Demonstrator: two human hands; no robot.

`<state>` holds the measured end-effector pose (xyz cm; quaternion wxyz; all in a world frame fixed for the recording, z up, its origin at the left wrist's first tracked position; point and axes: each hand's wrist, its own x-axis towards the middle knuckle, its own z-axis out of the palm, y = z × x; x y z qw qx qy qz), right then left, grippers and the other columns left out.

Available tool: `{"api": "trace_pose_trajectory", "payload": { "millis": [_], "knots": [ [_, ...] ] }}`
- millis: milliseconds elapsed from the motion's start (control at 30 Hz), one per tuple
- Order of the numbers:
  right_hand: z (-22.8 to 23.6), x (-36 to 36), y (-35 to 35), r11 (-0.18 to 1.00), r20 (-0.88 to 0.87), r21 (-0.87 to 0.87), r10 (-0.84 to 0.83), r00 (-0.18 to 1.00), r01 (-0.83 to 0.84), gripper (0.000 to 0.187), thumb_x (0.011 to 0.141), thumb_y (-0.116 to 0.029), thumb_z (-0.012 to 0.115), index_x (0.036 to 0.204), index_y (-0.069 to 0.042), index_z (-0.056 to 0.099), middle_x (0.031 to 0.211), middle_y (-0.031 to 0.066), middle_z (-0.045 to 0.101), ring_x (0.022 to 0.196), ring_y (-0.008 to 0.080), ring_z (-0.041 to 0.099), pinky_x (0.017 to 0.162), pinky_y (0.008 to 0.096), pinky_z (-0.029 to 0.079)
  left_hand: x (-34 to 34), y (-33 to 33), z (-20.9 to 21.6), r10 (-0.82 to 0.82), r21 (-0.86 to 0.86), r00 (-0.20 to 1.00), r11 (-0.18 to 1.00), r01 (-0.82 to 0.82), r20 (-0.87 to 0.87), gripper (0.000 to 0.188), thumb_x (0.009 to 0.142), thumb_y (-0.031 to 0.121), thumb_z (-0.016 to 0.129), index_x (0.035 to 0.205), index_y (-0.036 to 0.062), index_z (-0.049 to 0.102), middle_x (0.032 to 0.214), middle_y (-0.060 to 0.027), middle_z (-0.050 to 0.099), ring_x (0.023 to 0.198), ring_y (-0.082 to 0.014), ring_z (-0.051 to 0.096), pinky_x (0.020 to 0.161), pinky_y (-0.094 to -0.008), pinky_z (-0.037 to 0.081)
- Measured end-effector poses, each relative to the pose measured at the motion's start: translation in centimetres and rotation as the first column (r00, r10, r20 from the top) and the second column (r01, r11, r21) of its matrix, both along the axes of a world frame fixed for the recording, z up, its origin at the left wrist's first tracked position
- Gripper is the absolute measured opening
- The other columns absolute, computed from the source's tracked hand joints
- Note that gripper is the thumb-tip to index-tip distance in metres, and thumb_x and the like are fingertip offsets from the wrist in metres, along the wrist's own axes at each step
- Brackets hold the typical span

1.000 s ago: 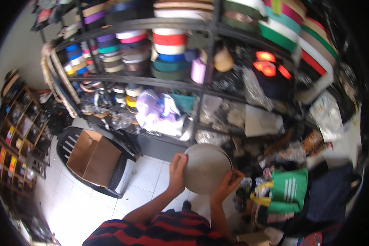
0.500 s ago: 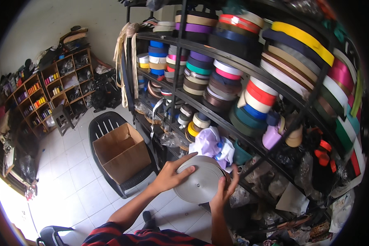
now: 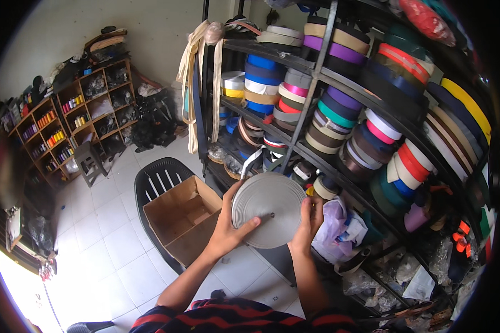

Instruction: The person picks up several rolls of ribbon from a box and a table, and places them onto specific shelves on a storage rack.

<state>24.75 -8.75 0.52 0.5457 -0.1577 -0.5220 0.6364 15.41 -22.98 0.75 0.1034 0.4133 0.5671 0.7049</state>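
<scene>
Just below the middle of the frame, I hold a large grey roll of webbing (image 3: 270,208) flat-face toward me. My left hand (image 3: 228,228) has its grip closed on the roll's lower left edge, thumb across the face. My right hand (image 3: 307,221) clasps the right edge, fingers curled around the rim. Behind the roll, a dark metal shelf rack (image 3: 316,83) carries many coloured tape rolls. At lower left, an open cardboard box (image 3: 184,217) sits on a black plastic chair (image 3: 156,176) over white floor tiles.
</scene>
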Motion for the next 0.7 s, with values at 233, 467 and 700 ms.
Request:
{"api": "trace_pose_trajectory", "payload": {
  "millis": [233,467,700],
  "knots": [
    [0.5,-7.2,2.4,0.966,0.241,0.126,0.19,0.952,-0.225,0.028,0.095,-0.022,0.052,0.111,0.0,0.051,0.105,0.009,0.055,0.097,0.0162,0.05,0.089,0.0309,0.039,-6.5,2.1,0.3,0.064,0.101,0.913,0.988,-0.114,0.404,0.062,0.087,0.016,0.064,0.14,0.0045,0.034,0.13,-0.0167,0.049,0.117,-0.0231,0.05,0.098,-0.0339,0.042],
    [1.9,-12.4,7.9,0.777,0.329,0.31,0.454,0.828,-0.548,0.057,0.092,-0.017,0.051,0.142,0.002,0.029,0.138,0.0173,0.042,0.13,0.024,0.038,0.108,0.0363,0.027,-12.6,6.4,0.4,0.012,0.235,0.803,0.953,-0.19,0.596,0.059,0.087,0.011,0.063,0.139,0.0022,0.036,0.126,-0.0168,0.051,0.114,-0.0236,0.052,0.097,-0.0336,0.043],
    [3.7,-19.0,12.5,0.666,0.336,0.47,0.472,0.815,-0.579,0.065,0.094,-0.025,0.052,0.145,0.0,0.022,0.146,0.0179,0.031,0.133,0.0278,0.034,0.106,0.0379,0.033,-18.7,9.9,2.8,0.028,0.267,0.799,0.935,-0.233,0.6,0.059,0.084,0.019,0.065,0.134,0.0004,0.04,0.122,-0.016,0.053,0.113,-0.024,0.053,0.096,-0.0337,0.043]
  ]
}}
